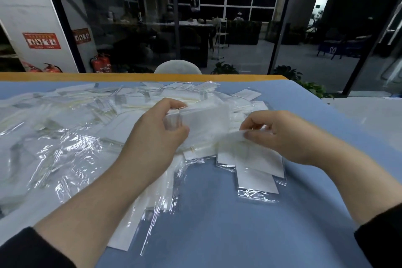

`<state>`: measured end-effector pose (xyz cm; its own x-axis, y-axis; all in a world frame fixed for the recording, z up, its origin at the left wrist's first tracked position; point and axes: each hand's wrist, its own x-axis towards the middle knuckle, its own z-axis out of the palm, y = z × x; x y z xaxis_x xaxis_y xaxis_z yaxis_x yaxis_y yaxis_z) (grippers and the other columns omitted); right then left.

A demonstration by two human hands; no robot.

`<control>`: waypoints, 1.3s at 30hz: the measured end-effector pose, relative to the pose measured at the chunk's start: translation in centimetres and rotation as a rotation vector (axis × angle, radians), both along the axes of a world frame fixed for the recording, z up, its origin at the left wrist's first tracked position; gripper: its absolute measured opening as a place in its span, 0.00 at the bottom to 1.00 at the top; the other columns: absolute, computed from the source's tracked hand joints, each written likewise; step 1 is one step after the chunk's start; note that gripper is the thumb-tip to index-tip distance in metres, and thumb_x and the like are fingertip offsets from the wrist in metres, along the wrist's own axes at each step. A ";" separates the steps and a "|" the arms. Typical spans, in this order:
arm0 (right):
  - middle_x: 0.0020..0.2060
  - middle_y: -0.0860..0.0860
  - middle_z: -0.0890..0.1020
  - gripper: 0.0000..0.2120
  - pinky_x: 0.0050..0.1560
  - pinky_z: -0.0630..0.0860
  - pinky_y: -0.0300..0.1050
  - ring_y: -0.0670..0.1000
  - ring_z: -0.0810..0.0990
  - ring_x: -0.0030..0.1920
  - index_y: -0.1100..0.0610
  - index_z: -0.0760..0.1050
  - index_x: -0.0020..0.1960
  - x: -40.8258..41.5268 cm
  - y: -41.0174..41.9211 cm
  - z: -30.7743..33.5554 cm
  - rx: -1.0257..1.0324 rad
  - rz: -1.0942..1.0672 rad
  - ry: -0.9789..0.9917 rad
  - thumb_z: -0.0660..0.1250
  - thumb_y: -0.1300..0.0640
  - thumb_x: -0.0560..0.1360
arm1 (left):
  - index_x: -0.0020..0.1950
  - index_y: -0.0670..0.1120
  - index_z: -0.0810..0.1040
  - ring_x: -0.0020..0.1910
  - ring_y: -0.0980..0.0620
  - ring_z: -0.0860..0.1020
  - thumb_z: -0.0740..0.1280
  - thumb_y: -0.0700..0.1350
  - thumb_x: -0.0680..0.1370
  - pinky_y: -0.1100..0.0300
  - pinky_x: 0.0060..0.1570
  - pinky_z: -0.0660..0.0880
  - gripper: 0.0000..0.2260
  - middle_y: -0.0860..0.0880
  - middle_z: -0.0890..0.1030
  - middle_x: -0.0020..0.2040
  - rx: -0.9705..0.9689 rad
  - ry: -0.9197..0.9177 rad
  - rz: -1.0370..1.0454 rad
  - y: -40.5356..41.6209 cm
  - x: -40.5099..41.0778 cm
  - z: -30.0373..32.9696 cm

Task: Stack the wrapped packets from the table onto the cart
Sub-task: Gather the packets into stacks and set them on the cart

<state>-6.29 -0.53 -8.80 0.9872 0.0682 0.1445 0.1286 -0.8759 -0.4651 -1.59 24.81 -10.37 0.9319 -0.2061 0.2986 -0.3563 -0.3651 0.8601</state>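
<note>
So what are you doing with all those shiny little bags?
A person is gathering wrapped packets off the blue table. The left hand holds a small stack of packets above the pile, and the right hand pinches one more packet by its edge, close beside that stack. Many loose packets lie spread over the table. No cart is in view.

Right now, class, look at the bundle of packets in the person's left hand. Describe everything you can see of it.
The bundle of packets is a thick white block of flat packets in clear, glossy film. The left hand grips its left end, thumb on top and fingers curled beneath, holding it tilted above the loose packets spread on the blue table. The right hand pinches a single packet at the bundle's right edge; whether they touch is unclear.
</note>
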 end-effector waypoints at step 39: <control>0.76 0.48 0.63 0.50 0.68 0.69 0.59 0.55 0.63 0.75 0.48 0.54 0.78 -4.7 7.2 -2.1 -0.263 -0.437 0.302 0.61 0.21 0.66 | 0.51 0.57 0.77 0.42 0.60 0.76 0.72 0.44 0.77 0.71 0.35 0.68 0.08 0.54 0.80 0.44 0.084 -0.135 -0.067 -0.5 -0.3 0.0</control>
